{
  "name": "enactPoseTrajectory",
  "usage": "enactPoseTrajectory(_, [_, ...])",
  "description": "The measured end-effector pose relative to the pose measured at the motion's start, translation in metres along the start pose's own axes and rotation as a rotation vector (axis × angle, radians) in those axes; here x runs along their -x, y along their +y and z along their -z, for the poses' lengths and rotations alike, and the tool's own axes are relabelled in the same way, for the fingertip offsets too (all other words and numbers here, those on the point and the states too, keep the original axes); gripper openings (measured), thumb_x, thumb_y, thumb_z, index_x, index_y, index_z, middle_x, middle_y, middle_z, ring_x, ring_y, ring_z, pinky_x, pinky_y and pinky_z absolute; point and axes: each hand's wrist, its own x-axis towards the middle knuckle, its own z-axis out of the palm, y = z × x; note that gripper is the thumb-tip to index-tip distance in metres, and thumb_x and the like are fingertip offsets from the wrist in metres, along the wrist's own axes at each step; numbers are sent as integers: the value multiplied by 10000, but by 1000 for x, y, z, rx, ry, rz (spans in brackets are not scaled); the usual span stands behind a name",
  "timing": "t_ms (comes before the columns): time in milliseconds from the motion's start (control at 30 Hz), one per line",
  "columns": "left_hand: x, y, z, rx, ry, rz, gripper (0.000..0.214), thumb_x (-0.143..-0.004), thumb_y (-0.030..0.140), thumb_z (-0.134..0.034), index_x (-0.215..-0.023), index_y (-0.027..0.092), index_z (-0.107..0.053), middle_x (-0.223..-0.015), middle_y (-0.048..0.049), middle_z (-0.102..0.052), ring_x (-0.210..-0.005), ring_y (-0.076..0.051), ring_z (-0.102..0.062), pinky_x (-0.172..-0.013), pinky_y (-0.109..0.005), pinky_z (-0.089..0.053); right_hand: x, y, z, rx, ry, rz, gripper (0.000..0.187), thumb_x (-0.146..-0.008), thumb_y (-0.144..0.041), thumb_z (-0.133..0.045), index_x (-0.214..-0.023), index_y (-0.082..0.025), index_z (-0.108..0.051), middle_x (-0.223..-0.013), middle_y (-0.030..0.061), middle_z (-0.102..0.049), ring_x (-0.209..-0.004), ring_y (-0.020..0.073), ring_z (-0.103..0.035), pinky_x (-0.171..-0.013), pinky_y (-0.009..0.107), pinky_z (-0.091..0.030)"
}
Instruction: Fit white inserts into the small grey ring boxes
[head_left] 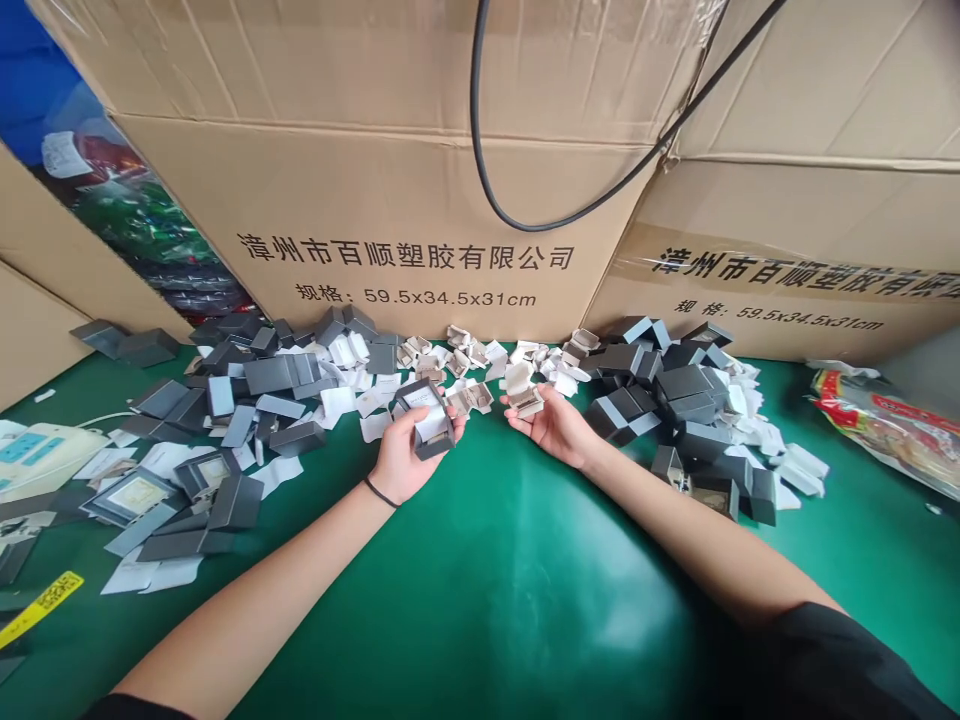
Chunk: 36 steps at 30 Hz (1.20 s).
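Note:
My left hand [401, 455] grips a small open grey box [427, 420] with a white card inside, held just above the green table [480, 580]. My right hand [551, 425], palm up, holds a small beige hinged insert [523, 392] between thumb and fingers. Both hands are near the table's middle, close to a scatter of more beige inserts [465, 365] along the foot of the cartons.
Piles of grey boxes and white cards lie at the left [247, 400] and right [690, 400]. Large cardboard cartons [390, 200] wall off the back, with a black cable [480, 150] hanging in front. A plastic bag [885, 425] lies far right, a power strip [34, 455] far left.

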Motion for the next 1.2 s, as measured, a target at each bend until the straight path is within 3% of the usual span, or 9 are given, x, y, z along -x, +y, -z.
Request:
enactPoseTrajectory(167, [5,-4,1,-76,-82,149,411,-814,200,-458,-1213,122,-518,-809,-100,-643,-753,-210,-639,-719,-337,-523,2,9,1,18,-38,49,203,-845,-352,-538,-970,-193,-560,-965,47,-686,-817,152,-674,-811,320,-554])
enactPoseTrajectory(367, [-3,10,6,-74,-65,125,384,-812,219,-469,-1181,139,-538,-813,-93,-646,-760,-201,-632,-753,-337,-510,-1,8,4,52,-95,20,257,-873,-372,-493,-1052,-190,-533,-968,54,-674,-820,161,-677,-826,352,-554])
enactPoseTrajectory(600, [-1,2,11,-131,-181,169,260,-798,235,-512,-1020,124,-590,-862,-107,-657,-809,-244,-650,-758,-362,-515,1,5,-1,60,-59,8,349,-899,-473,-443,-1020,-168,-565,-994,71,-676,-811,154,-676,-794,305,-562])
enactPoseTrajectory(767, [0,0,11,-186,-133,175,230,-809,194,-508,-1007,118,-597,-850,-94,-665,-806,-226,-659,-760,-356,-524,6,4,-5,78,-41,11,476,-868,-590,-420,-1066,-187,-574,-1069,75,-656,-830,176,-677,-805,334,-562])
enactPoseTrajectory(967, [1,0,11,-226,-117,171,203,-836,215,-497,-953,104,-620,-873,-102,-673,-829,-225,-663,-763,-353,-536,10,7,-3,142,-21,24,220,-779,-305,-674,-943,-176,-604,-946,42,-674,-804,139,-678,-759,264,-584])
enactPoseTrajectory(1200, [0,-1,9,-230,-97,165,211,-858,206,-461,-979,109,-603,-874,-97,-673,-832,-227,-668,-757,-363,-536,11,11,-5,134,-75,24,422,-757,-220,-696,-1152,-218,-548,-993,17,-671,-906,159,-684,-868,298,-559])
